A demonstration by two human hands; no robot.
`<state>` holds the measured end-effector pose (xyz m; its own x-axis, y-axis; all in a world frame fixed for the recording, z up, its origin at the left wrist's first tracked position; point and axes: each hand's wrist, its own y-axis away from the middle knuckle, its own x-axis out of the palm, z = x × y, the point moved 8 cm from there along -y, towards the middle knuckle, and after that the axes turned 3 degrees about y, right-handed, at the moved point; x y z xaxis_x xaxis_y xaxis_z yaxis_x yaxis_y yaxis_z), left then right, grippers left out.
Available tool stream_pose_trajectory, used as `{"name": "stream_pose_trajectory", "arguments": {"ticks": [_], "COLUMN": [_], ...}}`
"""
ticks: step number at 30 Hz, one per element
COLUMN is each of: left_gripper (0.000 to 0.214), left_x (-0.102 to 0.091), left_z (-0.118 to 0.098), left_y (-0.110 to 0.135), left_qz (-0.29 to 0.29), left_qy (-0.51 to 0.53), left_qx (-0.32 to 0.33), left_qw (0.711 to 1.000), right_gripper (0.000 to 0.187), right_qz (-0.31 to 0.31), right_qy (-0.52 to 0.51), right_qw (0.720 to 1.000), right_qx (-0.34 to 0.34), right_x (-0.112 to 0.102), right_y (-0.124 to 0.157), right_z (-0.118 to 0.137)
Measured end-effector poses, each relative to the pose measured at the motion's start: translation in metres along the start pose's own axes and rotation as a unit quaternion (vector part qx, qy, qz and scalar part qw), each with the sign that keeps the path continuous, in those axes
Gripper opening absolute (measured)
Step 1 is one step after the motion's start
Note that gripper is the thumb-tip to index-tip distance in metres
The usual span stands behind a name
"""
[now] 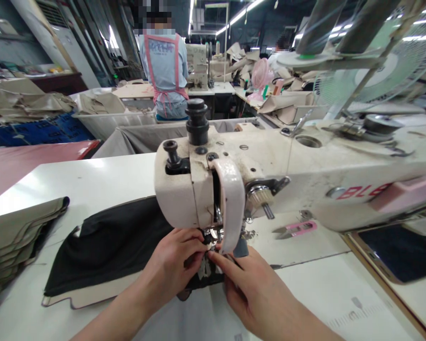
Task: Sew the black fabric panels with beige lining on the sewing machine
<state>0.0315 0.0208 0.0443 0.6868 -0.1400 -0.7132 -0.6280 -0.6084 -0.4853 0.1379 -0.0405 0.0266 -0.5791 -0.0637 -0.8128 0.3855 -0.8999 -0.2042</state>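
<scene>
A white sewing machine [173,189] stands over a piece of black fabric [117,241] with a beige layer [92,289] under its near edge. My left hand [177,258] is closed in a pinch right beside the needle and presser foot [211,237]; what its fingertips hold is too small to make out. From the other side my right hand [248,284] reaches to the same spot. Its thumb points at the presser foot and its other fingers curl round the near part of the black fabric, partly hidden. The fabric trails off to the left behind my left wrist.
Pink-handled thread snips [300,229] and a bobbin [306,214] lie right of the needle. A phone [401,251] rests at the right edge. Stacked fabric pieces [17,237] lie at left. Ahead, a person [163,71] in an apron faces away, near another sewing machine [198,64].
</scene>
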Motion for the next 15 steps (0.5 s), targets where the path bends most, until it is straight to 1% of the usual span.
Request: {"name": "stream_pose_trajectory", "arguments": {"ticks": [4, 10, 15], "left_gripper": [0.021, 0.015, 0.017], "left_x": [-0.001, -0.0054, -0.0055], "left_z": [0.0008, -0.0002, -0.0011], "left_y": [-0.0011, 0.004, 0.0038], "left_qz": [0.004, -0.044, -0.055], "left_qy": [0.017, 0.014, 0.01], "left_qx": [-0.015, -0.018, -0.031], "left_qw": [1.0, 0.999, 0.998], "right_gripper": [0.071, 0.066, 0.058], "right_qz": [-0.003, 0.005, 0.005], "right_qy": [0.008, 0.023, 0.061], "right_qw": [1.0, 1.0, 0.998], "right_qx": [0.003, -0.01, -0.02], "right_x": [-0.0008, -0.0006, -0.0055], "right_y": [-0.0004, -0.0024, -0.0087], "right_z": [-0.0011, 0.0003, -0.001]}}
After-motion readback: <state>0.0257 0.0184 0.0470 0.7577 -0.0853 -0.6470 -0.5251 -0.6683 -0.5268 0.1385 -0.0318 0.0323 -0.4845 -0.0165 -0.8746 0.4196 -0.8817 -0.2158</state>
